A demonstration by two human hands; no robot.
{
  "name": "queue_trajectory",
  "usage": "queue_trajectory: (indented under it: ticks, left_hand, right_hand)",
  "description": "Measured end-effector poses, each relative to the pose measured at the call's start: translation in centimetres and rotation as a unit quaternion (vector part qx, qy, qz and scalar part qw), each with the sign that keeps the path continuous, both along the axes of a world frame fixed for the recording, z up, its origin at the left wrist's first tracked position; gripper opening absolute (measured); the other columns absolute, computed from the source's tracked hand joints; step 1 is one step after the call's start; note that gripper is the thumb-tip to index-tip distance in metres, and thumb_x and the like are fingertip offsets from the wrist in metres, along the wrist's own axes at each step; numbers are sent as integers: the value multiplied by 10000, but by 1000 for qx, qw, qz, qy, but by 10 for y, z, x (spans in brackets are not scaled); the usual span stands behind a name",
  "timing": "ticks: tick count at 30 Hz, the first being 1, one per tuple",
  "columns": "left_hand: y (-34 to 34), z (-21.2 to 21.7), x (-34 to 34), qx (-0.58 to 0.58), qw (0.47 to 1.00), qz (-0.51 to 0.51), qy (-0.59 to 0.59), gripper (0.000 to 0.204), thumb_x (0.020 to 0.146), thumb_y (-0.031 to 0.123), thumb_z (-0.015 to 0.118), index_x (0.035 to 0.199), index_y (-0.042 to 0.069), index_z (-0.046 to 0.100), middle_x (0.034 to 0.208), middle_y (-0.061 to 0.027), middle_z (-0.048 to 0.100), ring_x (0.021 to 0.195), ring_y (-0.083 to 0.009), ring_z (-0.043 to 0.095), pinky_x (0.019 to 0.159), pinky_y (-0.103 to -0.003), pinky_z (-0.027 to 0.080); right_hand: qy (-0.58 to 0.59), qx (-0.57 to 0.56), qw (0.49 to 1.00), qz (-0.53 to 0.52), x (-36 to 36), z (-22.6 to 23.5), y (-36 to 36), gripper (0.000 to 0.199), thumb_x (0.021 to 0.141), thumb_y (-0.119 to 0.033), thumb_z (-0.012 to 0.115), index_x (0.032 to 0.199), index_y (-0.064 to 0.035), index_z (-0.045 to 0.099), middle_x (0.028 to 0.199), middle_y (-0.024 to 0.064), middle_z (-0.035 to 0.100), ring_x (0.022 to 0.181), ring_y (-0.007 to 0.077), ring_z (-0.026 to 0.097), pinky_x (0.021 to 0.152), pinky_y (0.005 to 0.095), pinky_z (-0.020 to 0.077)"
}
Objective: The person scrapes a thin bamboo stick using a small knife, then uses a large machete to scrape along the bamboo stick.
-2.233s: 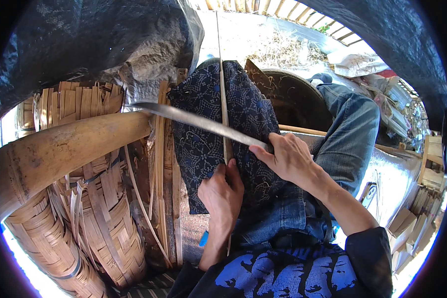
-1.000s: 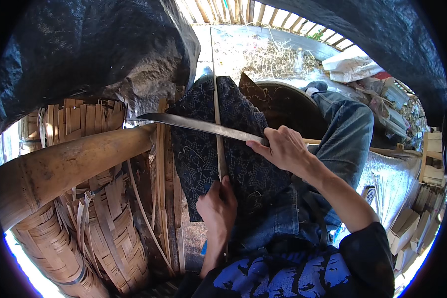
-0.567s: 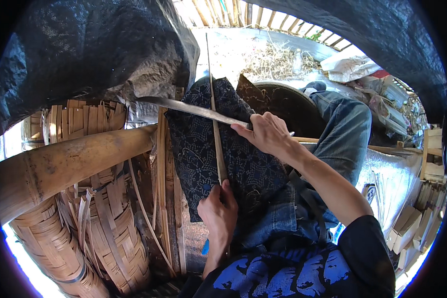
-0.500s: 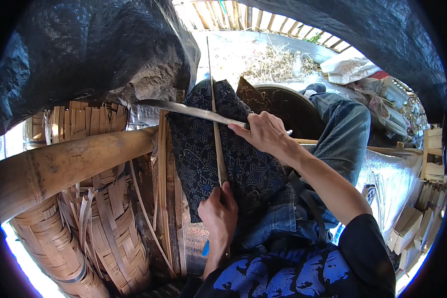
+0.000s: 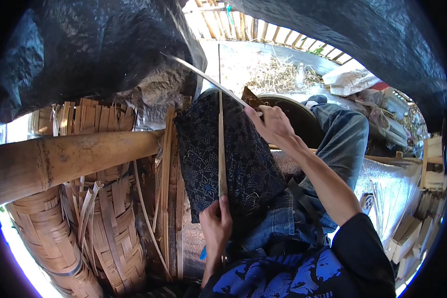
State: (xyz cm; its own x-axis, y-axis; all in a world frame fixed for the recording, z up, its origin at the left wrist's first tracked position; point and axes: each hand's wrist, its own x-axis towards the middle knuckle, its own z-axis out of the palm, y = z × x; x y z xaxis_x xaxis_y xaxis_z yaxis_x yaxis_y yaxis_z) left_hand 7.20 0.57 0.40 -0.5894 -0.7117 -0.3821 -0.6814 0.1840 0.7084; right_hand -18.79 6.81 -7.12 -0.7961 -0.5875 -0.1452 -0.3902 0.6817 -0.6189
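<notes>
Thick bamboo pole (image 5: 74, 161) at left, baskets (image 5: 84, 238) below. Dark cloth (image 5: 233, 154) over knee, strip (image 5: 220, 124) lying along it. Right hand (image 5: 273, 126) clamped on knife (image 5: 203, 77), blade at strip's far end. Left hand (image 5: 216, 226) pinching strip's near end. Shaving seemingly midway; more strips (image 5: 168, 188) waiting.

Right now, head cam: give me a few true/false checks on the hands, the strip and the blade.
1. The left hand pinches the lower end of a thin bamboo strip. True.
2. The right hand is empty. False: it grips a long knife whose blade points up and to the left.
3. The strip lies along a dark patterned cloth over the person's knee. True.
4. The thick bamboo pole rests across the person's lap. False: it lies to the left of the cloth, above woven baskets.
5. The blade lies flat on the pole. False: it is raised near the strip's top end.
</notes>
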Motion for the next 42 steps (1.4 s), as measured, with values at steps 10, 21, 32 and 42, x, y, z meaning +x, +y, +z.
queue_trajectory:
  ticks: [10, 21, 32, 42]
  left_hand:
    - [-32, -1, -18, 246, 967, 53, 32, 503, 1002, 351, 442, 601, 48, 457, 507, 41, 356, 490, -42, 315, 446, -275, 220]
    - [-35, -19, -41, 46, 998, 1, 37, 489, 985, 292, 477, 634, -49, 486, 480, -74, 352, 494, -111, 300, 454, -350, 239]
    - [-15, -6, -18, 99, 993, 32, 52, 465, 986, 260, 493, 613, -12, 435, 507, 10, 310, 518, -66, 263, 448, -310, 197]
    - [-10, 9, 19, 220, 971, 90, 32, 490, 994, 304, 474, 583, 40, 433, 525, 53, 325, 520, -35, 253, 457, -277, 176]
  right_hand:
    - [-35, -14, 996, 85, 72, 44, 62, 573, 920, -511, 533, 636, -13, 521, 438, 123, 454, 371, 260, 498, 421, 413, 422]
    - [84, 15, 987, 137, 67, 27, 45, 615, 869, -527, 609, 526, -50, 429, 408, 99, 419, 339, 225, 457, 366, 373, 393]
    - [134, -20, 986, 93, 35, -9, 0, 504, 866, -449, 647, 585, -83, 444, 476, 73, 407, 419, 233, 412, 390, 383, 363]
    - [-27, 94, 993, 61, -9, 2, -32, 628, 964, -485, 459, 591, 6, 578, 395, 58, 437, 338, 146, 428, 333, 326, 406]
